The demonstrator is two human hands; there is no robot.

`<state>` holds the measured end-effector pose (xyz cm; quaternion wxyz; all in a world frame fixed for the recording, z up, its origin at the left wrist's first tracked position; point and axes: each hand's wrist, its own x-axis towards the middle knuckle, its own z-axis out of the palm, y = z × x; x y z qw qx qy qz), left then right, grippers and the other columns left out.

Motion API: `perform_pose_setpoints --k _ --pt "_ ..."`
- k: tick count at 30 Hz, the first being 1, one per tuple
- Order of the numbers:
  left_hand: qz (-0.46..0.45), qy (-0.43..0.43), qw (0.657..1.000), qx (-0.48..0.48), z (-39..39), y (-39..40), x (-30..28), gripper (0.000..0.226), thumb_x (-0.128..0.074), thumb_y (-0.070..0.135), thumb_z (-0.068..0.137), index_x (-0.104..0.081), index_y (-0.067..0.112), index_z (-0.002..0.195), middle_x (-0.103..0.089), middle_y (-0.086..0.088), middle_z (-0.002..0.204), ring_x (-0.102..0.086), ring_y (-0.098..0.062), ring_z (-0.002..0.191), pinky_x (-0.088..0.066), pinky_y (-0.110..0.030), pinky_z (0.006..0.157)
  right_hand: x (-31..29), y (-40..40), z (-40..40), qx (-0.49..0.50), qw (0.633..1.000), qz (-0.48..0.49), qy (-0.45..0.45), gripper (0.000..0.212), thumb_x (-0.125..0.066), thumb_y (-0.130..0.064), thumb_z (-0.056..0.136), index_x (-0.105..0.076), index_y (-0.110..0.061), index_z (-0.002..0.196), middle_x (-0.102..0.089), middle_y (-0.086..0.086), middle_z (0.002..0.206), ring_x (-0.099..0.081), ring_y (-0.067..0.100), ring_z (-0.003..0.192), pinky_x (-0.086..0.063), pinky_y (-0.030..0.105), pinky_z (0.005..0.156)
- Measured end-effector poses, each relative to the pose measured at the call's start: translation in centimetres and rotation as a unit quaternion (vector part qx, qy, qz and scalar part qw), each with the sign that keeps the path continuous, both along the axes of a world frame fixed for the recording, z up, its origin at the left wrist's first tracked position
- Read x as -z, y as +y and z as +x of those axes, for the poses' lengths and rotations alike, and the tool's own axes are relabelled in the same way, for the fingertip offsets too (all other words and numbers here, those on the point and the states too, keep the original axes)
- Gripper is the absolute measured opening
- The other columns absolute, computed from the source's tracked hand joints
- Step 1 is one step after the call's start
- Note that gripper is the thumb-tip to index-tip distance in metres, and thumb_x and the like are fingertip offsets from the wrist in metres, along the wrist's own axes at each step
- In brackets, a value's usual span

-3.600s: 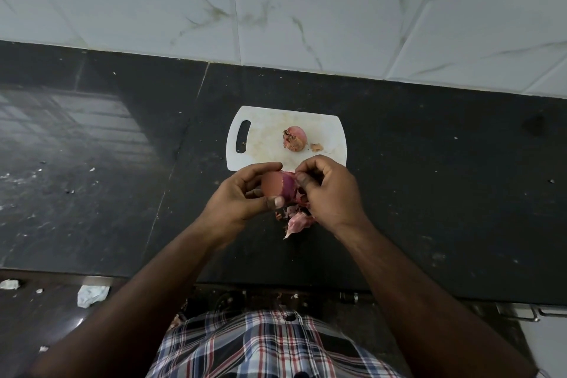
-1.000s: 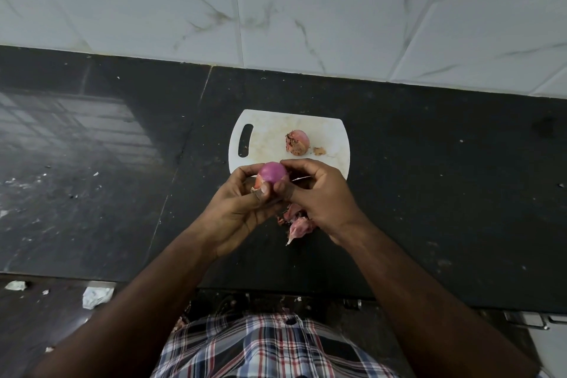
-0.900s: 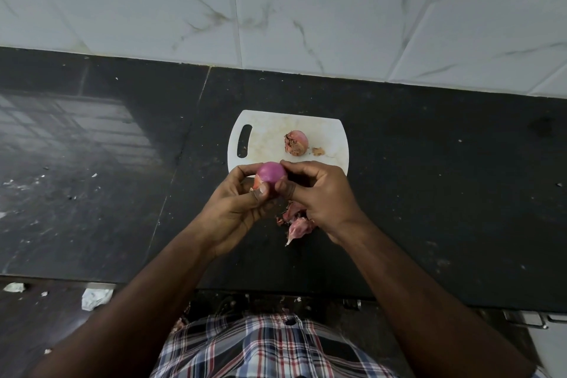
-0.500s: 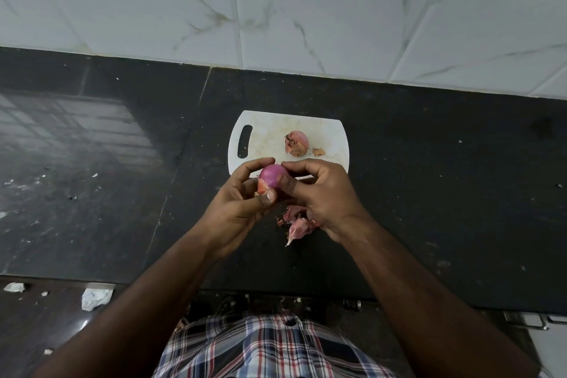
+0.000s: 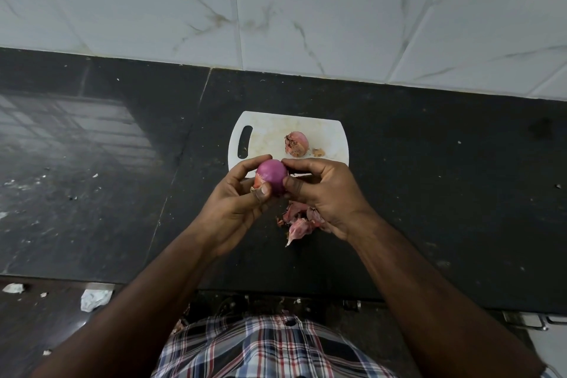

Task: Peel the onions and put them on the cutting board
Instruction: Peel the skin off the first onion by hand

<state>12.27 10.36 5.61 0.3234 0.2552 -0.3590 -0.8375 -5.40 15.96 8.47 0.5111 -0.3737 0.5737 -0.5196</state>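
While pinched, onion (image 5: 271, 175) between fingertips (image 5: 260, 193)

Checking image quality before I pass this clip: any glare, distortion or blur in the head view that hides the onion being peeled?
Head view: wide-angle bend curves the tile wall; window glare sits on the counter at left, away from the work; the onion in hand, left hand, right hand and cutting board are sharp and evenly lit.

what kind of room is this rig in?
Most likely a home kitchen: a dark stone counter backed by white marble-look wall tiles, with a white cutting board holding one onion while both hands peel another over a pile of onion skins.
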Motion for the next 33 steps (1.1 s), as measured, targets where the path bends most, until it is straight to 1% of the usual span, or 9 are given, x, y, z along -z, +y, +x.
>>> perform_pose_setpoints --k 3,6,9,13,18,23,27,30,33 --pt "0.023 0.001 1.000 0.001 0.1 0.1 -0.3 0.080 -0.100 0.025 0.052 -0.067 0.015 0.124 -0.071 -0.012 0.117 -0.070 -0.027 0.103 -0.060 -0.030 0.082 0.1 0.0 -0.1 0.028 1.000 -0.001 -0.005 0.027 -0.066 0.010 0.087 -0.074 -0.012 0.101 -0.076 0.005 0.099 -0.075 0.012 0.086 -0.060 0.024 0.073" --pt "0.034 -0.002 0.999 -0.014 0.1 0.0 -0.3 0.083 -0.100 0.025 0.051 -0.066 0.013 0.125 -0.069 -0.014 0.120 -0.070 -0.028 0.105 -0.059 -0.031 0.083 0.3 0.1 -0.1 0.020 1.000 0.000 -0.024 0.020 -0.066 0.000 0.092 -0.075 -0.014 0.104 -0.076 0.003 0.102 -0.074 0.016 0.094 -0.061 0.030 0.078" --pt "0.041 -0.003 0.999 -0.010 0.1 0.0 -0.3 0.083 -0.099 0.023 0.056 -0.063 0.009 0.129 -0.063 -0.017 0.128 -0.069 -0.029 0.109 -0.058 -0.032 0.085 0.8 0.0 0.5 0.033 0.997 -0.027 0.062 0.023 -0.073 -0.002 0.087 -0.078 -0.020 0.102 -0.077 0.002 0.101 -0.074 0.021 0.096 -0.062 0.038 0.083" --pt "0.049 -0.014 0.999 -0.009 -0.1 0.1 -0.3 0.081 -0.100 0.023 0.053 -0.067 0.010 0.125 -0.064 -0.017 0.126 -0.070 -0.029 0.106 -0.059 -0.032 0.082 1.2 -0.1 0.9 0.086 0.990 -0.029 0.104 0.025 -0.072 0.002 0.087 -0.078 -0.022 0.087 -0.077 0.000 0.086 -0.074 0.023 0.078 -0.062 0.036 0.069" --pt "0.066 0.001 0.998 0.008 0.2 0.2 -0.4 0.085 -0.099 0.017 0.054 -0.061 0.008 0.130 -0.067 -0.016 0.126 -0.069 -0.033 0.107 -0.060 -0.035 0.083 1.6 -0.2 -0.4 0.129 0.977 0.025 0.165 0.014 -0.068 -0.007 0.093 -0.076 -0.019 0.095 -0.076 -0.001 0.087 -0.074 0.022 0.073 -0.063 0.037 0.069" --pt "0.075 -0.005 0.997 0.007 0.3 0.2 -0.6 0.070 -0.086 -0.001 0.065 -0.059 0.006 0.129 -0.061 -0.020 0.131 -0.070 -0.034 0.105 -0.061 -0.036 0.079 1.1 0.2 -1.6 -0.005 0.937 0.070 0.342 0.030 -0.063 -0.034 0.098 -0.071 -0.022 0.124 -0.062 -0.006 0.139 -0.054 0.010 0.130 -0.040 0.025 0.107" --pt "0.070 0.001 0.997 0.023 0.4 0.1 -0.3 0.056 -0.064 -0.014 0.079 -0.060 0.006 0.132 -0.057 -0.021 0.134 -0.067 -0.036 0.111 -0.060 -0.036 0.084 -0.1 0.3 -1.1 0.026 0.972 0.007 0.232 0.030 -0.067 -0.035 0.095 -0.073 -0.020 0.121 -0.072 -0.010 0.120 -0.064 0.002 0.112 -0.052 0.036 0.103" --pt "0.046 0.001 0.998 0.032 0.2 0.0 0.0 0.051 -0.066 -0.011 0.081 -0.065 0.008 0.127 -0.061 -0.019 0.129 -0.066 -0.034 0.114 -0.059 -0.039 0.090 0.0 0.3 -0.2 -0.017 0.987 0.007 0.160 0.035 -0.074 -0.032 0.089 -0.071 -0.022 0.123 -0.073 -0.010 0.113 -0.068 0.007 0.107 -0.058 0.040 0.095" --pt "0.015 -0.008 0.999 0.027 0.2 -0.1 0.1 0.058 -0.082 -0.001 0.069 -0.069 0.012 0.123 -0.065 -0.015 0.128 -0.067 -0.030 0.113 -0.059 -0.038 0.091 0.7 0.1 0.2 -0.005 0.992 -0.010 0.129 0.031 -0.084 -0.023 0.078 -0.077 -0.024 0.108 -0.077 -0.003 0.105 -0.072 0.014 0.102 -0.060 0.044 0.091"
